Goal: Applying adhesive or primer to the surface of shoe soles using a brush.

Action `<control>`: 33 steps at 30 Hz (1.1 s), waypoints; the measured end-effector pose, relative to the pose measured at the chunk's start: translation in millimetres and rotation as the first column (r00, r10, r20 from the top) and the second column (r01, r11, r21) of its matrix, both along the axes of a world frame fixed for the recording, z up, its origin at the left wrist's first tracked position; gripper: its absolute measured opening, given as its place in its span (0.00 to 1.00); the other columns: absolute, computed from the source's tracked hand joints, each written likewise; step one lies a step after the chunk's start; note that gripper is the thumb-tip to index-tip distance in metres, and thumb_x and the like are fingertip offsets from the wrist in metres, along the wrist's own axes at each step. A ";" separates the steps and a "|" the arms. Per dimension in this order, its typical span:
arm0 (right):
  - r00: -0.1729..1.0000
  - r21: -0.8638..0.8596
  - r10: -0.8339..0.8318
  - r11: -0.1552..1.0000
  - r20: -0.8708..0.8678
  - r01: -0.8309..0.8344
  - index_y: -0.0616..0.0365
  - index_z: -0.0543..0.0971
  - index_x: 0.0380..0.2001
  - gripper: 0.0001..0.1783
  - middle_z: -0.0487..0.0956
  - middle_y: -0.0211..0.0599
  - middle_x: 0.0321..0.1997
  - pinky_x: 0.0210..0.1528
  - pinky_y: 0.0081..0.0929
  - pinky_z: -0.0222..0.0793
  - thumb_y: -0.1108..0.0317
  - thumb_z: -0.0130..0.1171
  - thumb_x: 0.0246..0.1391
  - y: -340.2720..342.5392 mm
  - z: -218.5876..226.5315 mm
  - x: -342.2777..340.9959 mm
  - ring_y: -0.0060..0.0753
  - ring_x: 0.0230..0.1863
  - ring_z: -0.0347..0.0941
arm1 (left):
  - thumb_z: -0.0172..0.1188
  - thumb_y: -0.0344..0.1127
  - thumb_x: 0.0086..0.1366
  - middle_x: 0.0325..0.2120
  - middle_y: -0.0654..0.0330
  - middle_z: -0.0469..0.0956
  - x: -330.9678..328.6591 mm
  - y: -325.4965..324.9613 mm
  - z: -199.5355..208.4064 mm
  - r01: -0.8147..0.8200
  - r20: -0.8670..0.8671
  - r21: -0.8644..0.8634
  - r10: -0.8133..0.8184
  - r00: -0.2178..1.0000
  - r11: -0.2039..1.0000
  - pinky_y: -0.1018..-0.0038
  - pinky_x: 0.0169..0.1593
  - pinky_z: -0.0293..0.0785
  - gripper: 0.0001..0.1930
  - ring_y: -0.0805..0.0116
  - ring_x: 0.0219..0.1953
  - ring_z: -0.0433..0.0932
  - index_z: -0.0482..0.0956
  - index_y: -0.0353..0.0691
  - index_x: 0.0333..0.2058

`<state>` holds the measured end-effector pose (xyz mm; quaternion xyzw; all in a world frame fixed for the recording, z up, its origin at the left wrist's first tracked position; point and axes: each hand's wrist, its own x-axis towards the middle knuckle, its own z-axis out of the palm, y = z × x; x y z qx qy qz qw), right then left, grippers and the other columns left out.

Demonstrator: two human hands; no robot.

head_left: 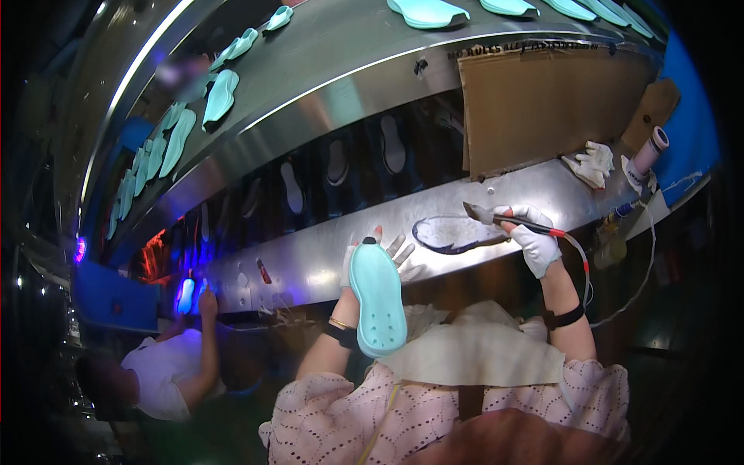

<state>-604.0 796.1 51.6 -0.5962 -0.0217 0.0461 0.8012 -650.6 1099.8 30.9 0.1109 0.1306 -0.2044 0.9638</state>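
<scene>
My left hand, in a white glove with bare fingertips, supports a mint-green shoe sole from behind. The sole is held lengthwise toward me, a dark patch at its far end and several small holes near its close end. My gloved right hand is closed round a brush with a dark handle and red bands, and a thin tube runs from its back end. Its flat tip hangs over a pale sole-shaped patch with a dark rim on the bench; whether they touch I cannot tell.
Beyond the metal bench, dark soles lie on a lower level. Above, a belt carries several mint-green soles. A cardboard sheet, crumpled gloves and a pink cylinder stand right. A co-worker sits left.
</scene>
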 end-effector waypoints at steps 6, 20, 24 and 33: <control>0.990 -0.055 0.021 0.998 0.141 -0.013 0.61 0.76 0.34 0.10 0.78 0.33 0.38 0.44 0.17 0.68 0.81 0.57 0.45 3.3 -14.0 -11.3 0.19 0.39 0.72 | 0.44 0.67 0.53 0.55 0.47 0.58 -32.2 5.7 -10.7 0.100 0.125 0.052 -0.106 0.986 0.994 0.41 0.57 0.51 0.39 0.44 0.61 0.51 0.56 0.50 0.58; 0.993 0.242 0.071 0.966 0.093 -0.092 0.58 0.72 0.36 0.09 0.76 0.33 0.32 0.23 0.20 0.70 0.76 0.57 0.49 6.5 9.5 -37.6 0.24 0.22 0.73 | 0.36 0.77 0.49 0.49 0.51 0.67 2.5 -138.2 -7.7 0.034 0.147 0.072 -0.044 0.988 0.997 0.52 0.54 0.64 0.46 0.46 0.49 0.68 0.61 0.46 0.55; 0.993 0.132 -0.058 0.990 0.106 0.044 0.58 0.71 0.35 0.09 0.76 0.32 0.32 0.31 0.18 0.70 0.77 0.56 0.49 -1.4 -1.1 -31.6 0.22 0.29 0.73 | 0.34 0.77 0.50 0.46 0.51 0.70 -6.5 -164.9 -1.7 0.017 0.200 0.132 -0.044 0.979 0.991 0.59 0.52 0.68 0.45 0.50 0.45 0.72 0.61 0.44 0.55; 0.945 -0.118 0.117 0.989 0.304 -0.085 0.61 0.73 0.36 0.12 0.77 0.35 0.37 0.44 0.21 0.68 0.78 0.59 0.45 1.6 -4.5 -26.3 0.22 0.39 0.73 | 0.41 0.73 0.52 0.43 0.59 0.71 0.1 -162.0 -15.1 -0.104 0.220 0.344 0.027 0.975 0.933 0.66 0.51 0.68 0.39 0.65 0.46 0.71 0.65 0.44 0.50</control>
